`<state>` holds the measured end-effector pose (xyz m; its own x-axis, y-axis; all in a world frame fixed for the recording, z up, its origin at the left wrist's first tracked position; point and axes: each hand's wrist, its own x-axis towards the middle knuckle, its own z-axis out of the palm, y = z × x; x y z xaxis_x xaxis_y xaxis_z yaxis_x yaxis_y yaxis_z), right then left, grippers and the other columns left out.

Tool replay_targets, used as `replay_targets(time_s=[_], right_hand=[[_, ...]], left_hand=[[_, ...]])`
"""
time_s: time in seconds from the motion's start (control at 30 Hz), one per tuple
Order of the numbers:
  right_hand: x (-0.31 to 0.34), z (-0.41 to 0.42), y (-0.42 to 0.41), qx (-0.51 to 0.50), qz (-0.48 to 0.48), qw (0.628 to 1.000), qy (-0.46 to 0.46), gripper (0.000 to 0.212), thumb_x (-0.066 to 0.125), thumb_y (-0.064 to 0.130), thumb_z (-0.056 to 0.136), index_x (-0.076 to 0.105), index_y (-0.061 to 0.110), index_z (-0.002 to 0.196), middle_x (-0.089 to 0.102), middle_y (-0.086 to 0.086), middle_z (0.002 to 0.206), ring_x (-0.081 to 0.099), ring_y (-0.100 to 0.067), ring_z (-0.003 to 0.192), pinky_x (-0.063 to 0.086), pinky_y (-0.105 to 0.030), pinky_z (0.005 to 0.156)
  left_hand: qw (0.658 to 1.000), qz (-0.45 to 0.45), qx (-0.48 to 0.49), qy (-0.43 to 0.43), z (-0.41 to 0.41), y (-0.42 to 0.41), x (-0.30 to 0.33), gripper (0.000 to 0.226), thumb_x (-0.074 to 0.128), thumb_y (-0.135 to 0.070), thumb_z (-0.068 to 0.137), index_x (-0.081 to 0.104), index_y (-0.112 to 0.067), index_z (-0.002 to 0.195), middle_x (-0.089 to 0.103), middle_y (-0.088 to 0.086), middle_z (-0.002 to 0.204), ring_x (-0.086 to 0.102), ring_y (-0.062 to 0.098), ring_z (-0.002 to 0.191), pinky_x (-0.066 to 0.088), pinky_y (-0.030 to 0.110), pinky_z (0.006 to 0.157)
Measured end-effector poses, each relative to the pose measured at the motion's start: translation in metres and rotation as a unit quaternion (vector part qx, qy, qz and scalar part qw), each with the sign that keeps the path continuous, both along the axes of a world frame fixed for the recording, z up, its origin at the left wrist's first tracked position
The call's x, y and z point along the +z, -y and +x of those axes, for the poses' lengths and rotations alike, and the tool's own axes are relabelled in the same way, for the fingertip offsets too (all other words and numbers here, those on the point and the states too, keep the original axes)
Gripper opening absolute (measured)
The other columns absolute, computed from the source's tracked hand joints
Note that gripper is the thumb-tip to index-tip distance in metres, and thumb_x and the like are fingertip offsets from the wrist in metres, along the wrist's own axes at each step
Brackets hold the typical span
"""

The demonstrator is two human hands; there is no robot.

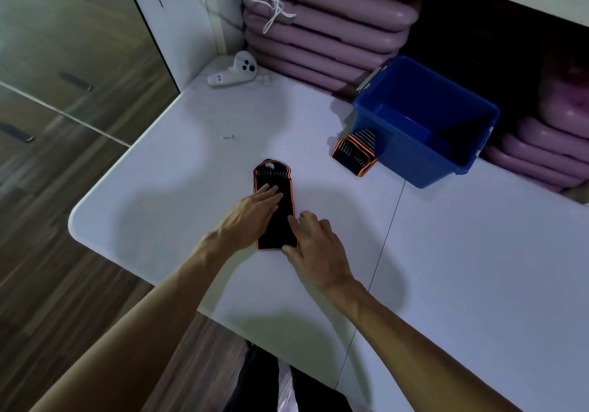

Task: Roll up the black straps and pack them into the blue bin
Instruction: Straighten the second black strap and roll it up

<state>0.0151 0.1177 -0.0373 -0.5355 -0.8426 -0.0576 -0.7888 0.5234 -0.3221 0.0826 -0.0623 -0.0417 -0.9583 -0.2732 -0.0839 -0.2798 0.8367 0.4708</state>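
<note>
**White bench, two straps, one bin**

White bench (191, 163) carries two black straps edged in orange. One strap (276, 207) lies flat near the middle, under both hands. Left hand (251, 214) rests flat on it, fingers together and extended, its grip pinching nothing. Right hand (315, 249) touches the strap's near right edge, fingers loosely spread. Second strap (353, 152), folded, leans against the one blue bin (411, 160). One white controller (234, 70) lies at the far corner, one small screw (228, 137) nearer.
</note>
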Motion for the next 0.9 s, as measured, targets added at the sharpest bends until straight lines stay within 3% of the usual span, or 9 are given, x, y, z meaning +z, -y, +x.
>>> replay_targets(time_s=[0.13, 0.3, 0.4, 0.5, 0.57, 0.7, 0.8, 0.9], right_hand=[[-0.001, 0.0, 0.003, 0.034, 0.006, 0.995, -0.091, 0.063, 0.073, 0.04, 0.081, 0.054, 0.008, 0.131, 0.055, -0.004, 0.128, 0.055, -0.027, 0.099, 0.054, -0.038, 0.066], [-0.002, -0.002, 0.006, 0.065, 0.005, 0.989, -0.132, 0.058, 0.073, 0.041, 0.081, 0.059, 0.01, 0.128, 0.064, -0.001, 0.106, 0.056, -0.024, 0.09, 0.049, -0.035, 0.06], [-0.001, -0.006, 0.004, 0.075, -0.016, 0.991, -0.114, 0.051, 0.072, 0.036, 0.081, 0.057, 0.014, 0.125, 0.066, -0.001, 0.102, 0.056, -0.025, 0.089, 0.049, -0.036, 0.058], [0.0, -0.011, 0.004, 0.083, -0.038, 0.993, -0.078, 0.04, 0.069, 0.033, 0.082, 0.06, 0.014, 0.117, 0.067, 0.0, 0.105, 0.055, -0.026, 0.093, 0.049, -0.036, 0.061], [-0.001, -0.016, 0.004, 0.089, -0.037, 0.994, -0.048, 0.044, 0.069, 0.034, 0.08, 0.061, 0.015, 0.119, 0.066, 0.0, 0.112, 0.054, -0.026, 0.098, 0.05, -0.037, 0.066], [-0.006, -0.024, 0.005, 0.114, -0.018, 0.993, -0.016, 0.055, 0.073, 0.032, 0.079, 0.054, 0.018, 0.129, 0.06, 0.0, 0.125, 0.052, -0.026, 0.107, 0.051, -0.04, 0.075], [-0.007, -0.028, 0.006, 0.119, -0.027, 0.992, 0.013, 0.05, 0.063, 0.037, 0.087, 0.055, 0.016, 0.132, 0.06, -0.002, 0.127, 0.053, -0.026, 0.109, 0.052, -0.043, 0.079], [-0.002, -0.035, 0.011, 0.116, -0.027, 0.991, 0.056, 0.051, 0.048, 0.044, 0.093, 0.054, 0.015, 0.134, 0.06, -0.002, 0.128, 0.051, -0.025, 0.112, 0.051, -0.043, 0.085]], left_hand=[[0.994, -0.051, -0.01, 0.099, -0.011, 0.013, -0.012, 0.051, 0.03, -0.022, 0.101, 0.018, -0.016, 0.151, 0.01, -0.001, 0.161, 0.009, 0.023, 0.148, 0.018, 0.052, 0.117], [0.989, -0.07, 0.036, 0.128, -0.018, 0.007, -0.012, 0.056, 0.029, -0.023, 0.101, 0.006, -0.017, 0.152, -0.002, -0.003, 0.161, 0.001, 0.018, 0.149, 0.01, 0.05, 0.119], [0.997, -0.024, 0.053, 0.056, -0.017, 0.01, -0.006, 0.049, 0.041, -0.018, 0.098, 0.032, -0.01, 0.145, 0.018, 0.008, 0.159, 0.022, 0.027, 0.145, 0.026, 0.051, 0.115], [0.989, 0.027, 0.099, -0.11, 0.007, 0.009, 0.006, 0.029, 0.052, -0.019, 0.093, 0.061, -0.011, 0.12, 0.058, 0.01, 0.129, 0.057, 0.031, 0.115, 0.046, 0.046, 0.096], [0.986, 0.037, 0.076, -0.14, 0.039, -0.002, 0.01, 0.03, 0.055, -0.03, 0.092, 0.063, -0.015, 0.117, 0.062, 0.002, 0.117, 0.061, 0.023, 0.105, 0.049, 0.039, 0.091], [0.998, 0.008, 0.009, -0.057, 0.085, -0.023, -0.005, 0.064, 0.061, -0.05, 0.085, 0.043, -0.022, 0.14, 0.047, -0.003, 0.142, 0.05, 0.016, 0.126, 0.045, 0.032, 0.101], [0.996, -0.004, 0.044, -0.072, 0.077, -0.025, -0.012, 0.056, 0.055, -0.047, 0.089, 0.047, -0.017, 0.136, 0.053, -0.001, 0.136, 0.054, 0.02, 0.118, 0.046, 0.032, 0.096], [0.992, 0.043, 0.078, -0.089, 0.064, -0.018, -0.008, 0.048, 0.048, -0.046, 0.091, 0.055, -0.015, 0.128, 0.062, 0.0, 0.123, 0.058, 0.021, 0.106, 0.047, 0.03, 0.09]])
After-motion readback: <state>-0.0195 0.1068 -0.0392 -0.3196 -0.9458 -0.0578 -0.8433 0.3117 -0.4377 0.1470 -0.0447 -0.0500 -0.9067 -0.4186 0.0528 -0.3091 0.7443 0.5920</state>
